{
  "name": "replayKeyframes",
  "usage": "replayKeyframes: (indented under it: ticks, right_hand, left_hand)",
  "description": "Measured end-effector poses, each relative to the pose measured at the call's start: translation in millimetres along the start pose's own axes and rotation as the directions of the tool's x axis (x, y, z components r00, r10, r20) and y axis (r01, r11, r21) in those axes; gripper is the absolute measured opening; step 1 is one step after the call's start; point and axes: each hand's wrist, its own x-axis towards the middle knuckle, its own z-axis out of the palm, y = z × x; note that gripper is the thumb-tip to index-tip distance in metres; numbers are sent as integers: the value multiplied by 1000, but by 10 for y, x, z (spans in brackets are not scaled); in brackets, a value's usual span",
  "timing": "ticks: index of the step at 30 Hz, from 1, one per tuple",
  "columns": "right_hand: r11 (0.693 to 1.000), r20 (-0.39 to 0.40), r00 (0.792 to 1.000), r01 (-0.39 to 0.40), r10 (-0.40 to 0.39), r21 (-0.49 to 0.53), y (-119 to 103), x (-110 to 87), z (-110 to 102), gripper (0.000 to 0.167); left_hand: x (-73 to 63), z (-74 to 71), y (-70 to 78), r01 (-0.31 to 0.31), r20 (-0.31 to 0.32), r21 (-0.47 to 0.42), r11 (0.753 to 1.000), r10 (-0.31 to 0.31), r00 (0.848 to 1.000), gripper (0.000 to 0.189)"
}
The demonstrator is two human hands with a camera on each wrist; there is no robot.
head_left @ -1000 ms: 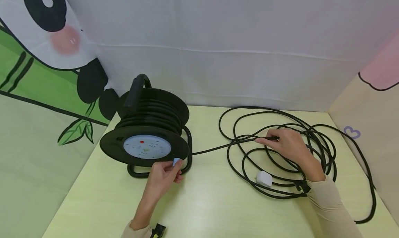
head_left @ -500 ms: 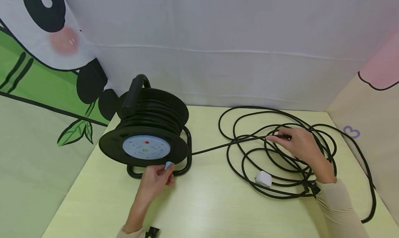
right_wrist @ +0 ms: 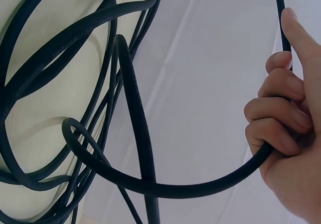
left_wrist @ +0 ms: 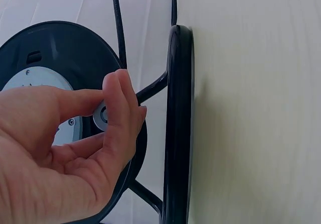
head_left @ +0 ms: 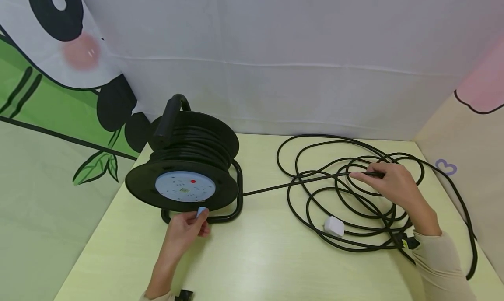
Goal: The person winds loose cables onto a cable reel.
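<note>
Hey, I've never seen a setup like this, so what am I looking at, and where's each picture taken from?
There's no machine working here, just a person's two bare hands. The wide view comes from a camera on the head; the two close ones come from cameras on each wrist. On the pale yellow table stands a round black cable reel with a light-blue socket panel. The left hand pinches a small light-blue knob at the reel's front edge. The right hand grips a thin black cable running from the reel. Beside it lie loose black coils and a white, blocky plug.
</note>
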Motion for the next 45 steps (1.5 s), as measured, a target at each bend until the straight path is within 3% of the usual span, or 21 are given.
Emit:
replayKeyframes:
  ticks: [8, 17, 24, 30, 39, 45]
  right_hand:
    - [999, 24, 999, -42, 42, 28, 43, -21, -35, 45]
    - [994, 27, 998, -67, 65, 87, 148, -31, -217, 44]
    - [982, 48, 984, -175, 171, 77, 309, -84, -412, 48]
    - [970, 22, 971, -239, 238, 44, 498, -176, -543, 46]
    - [979, -4, 979, -204, 204, 14, 592, -271, -527, 47]
    - [976, 55, 976, -212, 210, 42, 537, -287, -477, 51]
  left_hand:
    - [18, -77, -32, 49, -17, 4, 999, -49, 999, 34]
    - [22, -175, -66, 56, -34, -12, 998, -57, 998, 35]
    - [23, -261, -83, 71, -59, -28, 997, -73, 996, 38]
    - [14, -434, -77, 66, -110, -55, 996, -71, 991, 41]
    - [4, -677, -19, 106, -163, -30, 994, -109, 981, 50]
    - [-24, -760, 9, 98, -211, -77, 992, -112, 971, 49]
